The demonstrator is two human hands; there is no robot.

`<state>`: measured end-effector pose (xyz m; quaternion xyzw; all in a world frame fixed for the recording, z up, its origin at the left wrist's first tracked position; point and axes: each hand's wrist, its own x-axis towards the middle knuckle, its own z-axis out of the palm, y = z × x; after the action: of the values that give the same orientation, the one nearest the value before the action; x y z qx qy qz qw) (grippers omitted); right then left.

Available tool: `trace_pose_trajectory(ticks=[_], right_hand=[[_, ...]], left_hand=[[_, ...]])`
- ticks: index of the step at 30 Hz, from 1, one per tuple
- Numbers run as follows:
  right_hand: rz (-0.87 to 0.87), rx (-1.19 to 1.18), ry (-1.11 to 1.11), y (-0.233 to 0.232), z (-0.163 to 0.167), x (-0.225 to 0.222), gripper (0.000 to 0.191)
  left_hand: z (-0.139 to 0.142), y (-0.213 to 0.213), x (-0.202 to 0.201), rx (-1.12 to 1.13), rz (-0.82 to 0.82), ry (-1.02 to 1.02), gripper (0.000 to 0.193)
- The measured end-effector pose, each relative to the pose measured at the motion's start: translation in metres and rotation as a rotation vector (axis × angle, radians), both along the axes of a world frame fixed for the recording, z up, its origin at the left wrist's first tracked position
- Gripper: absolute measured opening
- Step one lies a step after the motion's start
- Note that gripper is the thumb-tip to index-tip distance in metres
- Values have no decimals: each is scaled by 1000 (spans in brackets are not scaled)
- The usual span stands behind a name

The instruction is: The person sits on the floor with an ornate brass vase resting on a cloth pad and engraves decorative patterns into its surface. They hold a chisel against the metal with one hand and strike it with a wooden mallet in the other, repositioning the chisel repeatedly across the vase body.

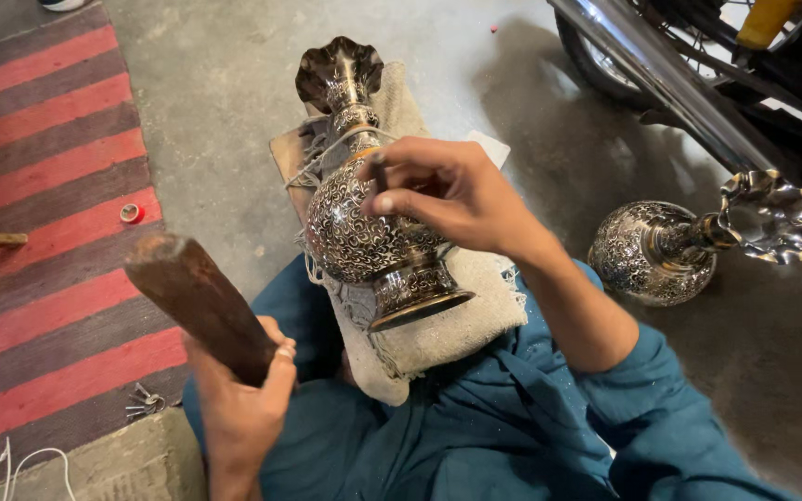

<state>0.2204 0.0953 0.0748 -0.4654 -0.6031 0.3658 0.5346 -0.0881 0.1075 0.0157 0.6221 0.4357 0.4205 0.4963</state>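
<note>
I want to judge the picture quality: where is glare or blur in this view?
Head view: glare on the second vase and its fluted mouth; bright reflections on the engraved vase. The wooden mallet in the left hand looks slightly soft; the right hand is sharp.

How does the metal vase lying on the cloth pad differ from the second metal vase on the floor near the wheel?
The vase on the cloth pad rests on a padded cloth, with the right hand pressing a thin tool to its body; the vase on the floor lies on bare concrete, untouched.

The first vase's flared mouth points away from the person; the second's points right.

The first looks darker, the second brighter.

Both are engraved, round-bodied, with ruffled mouths.
</note>
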Motion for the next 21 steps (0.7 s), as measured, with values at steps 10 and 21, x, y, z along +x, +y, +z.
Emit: trace_pose_trajectory(ticks=[10,21], right_hand=[[270,257,-366,33,10,26,39],[275,289,-419,36,19,25,21]], left_hand=[[30,20,4,172,-51,243,47],[59,36,19,283,-43,398,67]])
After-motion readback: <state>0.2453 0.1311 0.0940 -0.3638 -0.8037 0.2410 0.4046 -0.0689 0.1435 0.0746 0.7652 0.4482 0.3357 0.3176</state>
